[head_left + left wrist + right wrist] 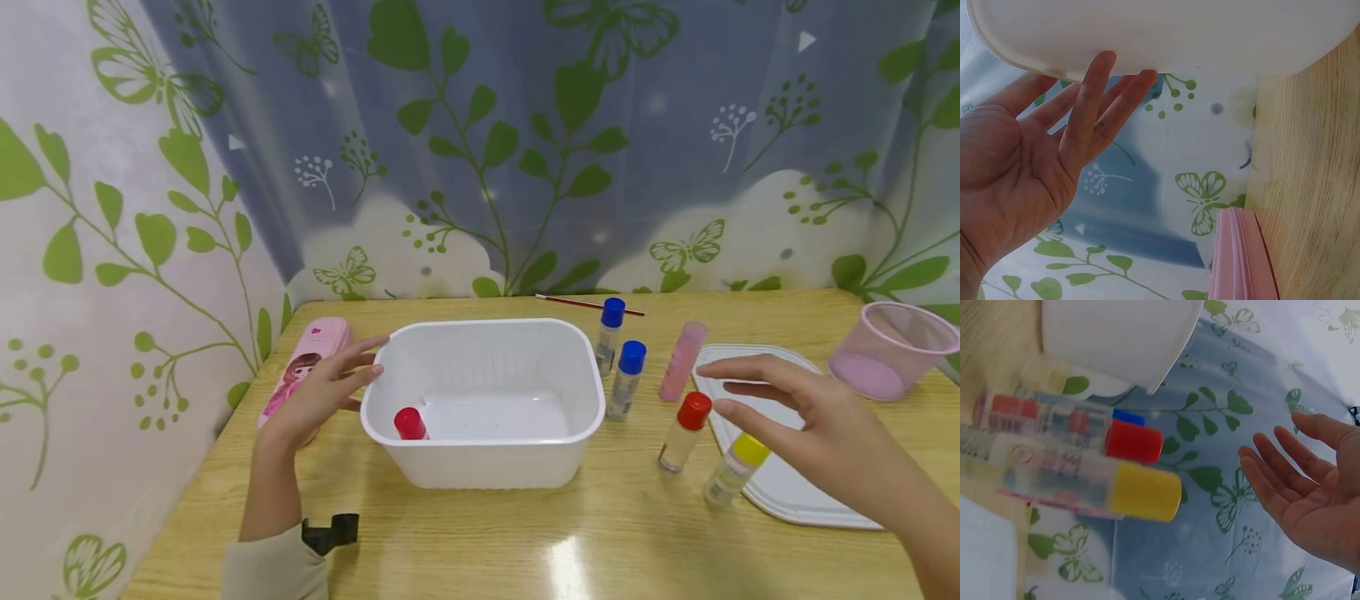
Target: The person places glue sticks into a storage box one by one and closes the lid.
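Observation:
My left hand (318,400) touches the left rim of a white plastic basin (487,462) with its fingertips, fingers loosely spread. Inside the basin's left end stands a glue bottle with a pinkish-red cap (410,423), its lower part hidden by the front wall. Over on the right, my right hand (832,425) hovers with fingers apart and nothing between them. Closest to it are a red-capped glue bottle (682,433) and a yellow-capped glue bottle (735,471). Two blue-capped glue bottles (625,383) and a pink tube (682,362) stand between the basin and this hand.
A pink pencil case (307,354) lies left of the basin. Under my right hand is a white board or tray (806,500); a pink translucent cup (870,367) stands at far right. A thin brush (588,303) lies along the back edge by the curtain.

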Demonstrator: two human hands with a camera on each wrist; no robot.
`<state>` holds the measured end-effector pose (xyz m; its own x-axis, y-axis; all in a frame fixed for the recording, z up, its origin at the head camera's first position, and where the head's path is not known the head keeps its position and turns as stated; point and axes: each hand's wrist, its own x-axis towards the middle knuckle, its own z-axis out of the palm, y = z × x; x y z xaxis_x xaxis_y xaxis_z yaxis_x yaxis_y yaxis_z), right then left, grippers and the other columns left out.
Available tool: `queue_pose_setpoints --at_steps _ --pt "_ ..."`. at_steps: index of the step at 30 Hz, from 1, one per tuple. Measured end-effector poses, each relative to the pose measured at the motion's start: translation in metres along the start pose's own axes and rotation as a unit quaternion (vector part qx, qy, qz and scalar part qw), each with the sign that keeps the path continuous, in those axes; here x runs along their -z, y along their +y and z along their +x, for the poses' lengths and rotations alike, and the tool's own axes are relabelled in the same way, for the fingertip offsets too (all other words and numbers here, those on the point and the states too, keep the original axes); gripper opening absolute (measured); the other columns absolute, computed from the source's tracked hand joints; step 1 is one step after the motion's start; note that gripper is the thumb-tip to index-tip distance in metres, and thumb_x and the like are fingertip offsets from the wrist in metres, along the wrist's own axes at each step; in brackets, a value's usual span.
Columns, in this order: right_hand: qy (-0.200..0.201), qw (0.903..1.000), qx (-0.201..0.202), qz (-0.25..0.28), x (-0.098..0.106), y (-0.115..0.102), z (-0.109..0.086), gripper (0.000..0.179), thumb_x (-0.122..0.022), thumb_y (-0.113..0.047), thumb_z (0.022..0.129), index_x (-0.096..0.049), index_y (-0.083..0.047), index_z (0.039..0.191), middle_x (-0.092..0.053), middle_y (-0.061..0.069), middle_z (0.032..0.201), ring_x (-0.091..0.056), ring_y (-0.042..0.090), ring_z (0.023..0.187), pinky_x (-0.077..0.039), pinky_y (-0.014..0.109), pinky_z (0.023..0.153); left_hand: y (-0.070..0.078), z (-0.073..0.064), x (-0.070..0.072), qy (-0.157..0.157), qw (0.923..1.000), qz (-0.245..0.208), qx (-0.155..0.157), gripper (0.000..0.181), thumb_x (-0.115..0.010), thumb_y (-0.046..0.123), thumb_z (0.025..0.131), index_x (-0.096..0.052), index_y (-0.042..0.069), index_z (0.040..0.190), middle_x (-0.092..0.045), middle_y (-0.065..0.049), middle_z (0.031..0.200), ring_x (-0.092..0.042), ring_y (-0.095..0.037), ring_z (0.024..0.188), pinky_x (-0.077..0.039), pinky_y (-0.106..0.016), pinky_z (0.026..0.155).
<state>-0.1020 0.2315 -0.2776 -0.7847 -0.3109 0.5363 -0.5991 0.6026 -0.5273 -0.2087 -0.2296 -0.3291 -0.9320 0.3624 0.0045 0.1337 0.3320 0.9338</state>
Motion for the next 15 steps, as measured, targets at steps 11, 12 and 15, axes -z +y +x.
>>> queue_pose_setpoints --at_steps 11,12,15 --pt "-0.001 0.9952 -0.098 -0.008 0.003 0.054 -0.05 0.037 -0.068 0.003 0.08 -0.06 -0.006 0.115 -0.058 -0.017 0.11 -0.052 -0.01 0.096 -0.04 0.005 0.076 -0.001 -0.001 0.001 0.001 1.0 -0.004 0.001 0.05 -0.052 0.025 0.095 -0.036 0.01 0.141 -0.038 -0.023 0.134 -0.045 -0.038 0.115 -0.048 -0.049 0.079" --pt "-0.004 0.9952 -0.098 -0.007 0.0 0.056 -0.053 0.038 -0.069 0.003 0.079 -0.059 -0.006 0.115 -0.057 -0.018 0.11 -0.052 -0.01 0.095 -0.04 0.006 0.075 -0.001 -0.001 0.001 0.001 1.0 -0.004 0.001 0.05 -0.052 0.025 0.095 -0.036 0.01 0.141 -0.038 -0.022 0.134 -0.045 -0.038 0.115 -0.048 -0.05 0.079" --pt "-0.01 0.9946 -0.103 0.0 -0.006 0.063 -0.058 0.04 -0.069 0.003 0.079 -0.057 -0.006 0.117 -0.056 -0.02 0.11 -0.051 -0.009 0.095 -0.042 0.007 0.074 -0.001 -0.001 0.0 0.0 1.0 -0.005 0.0 0.05 -0.052 0.025 0.095 -0.036 0.01 0.141 -0.038 -0.022 0.134 -0.045 -0.038 0.115 -0.048 -0.049 0.079"
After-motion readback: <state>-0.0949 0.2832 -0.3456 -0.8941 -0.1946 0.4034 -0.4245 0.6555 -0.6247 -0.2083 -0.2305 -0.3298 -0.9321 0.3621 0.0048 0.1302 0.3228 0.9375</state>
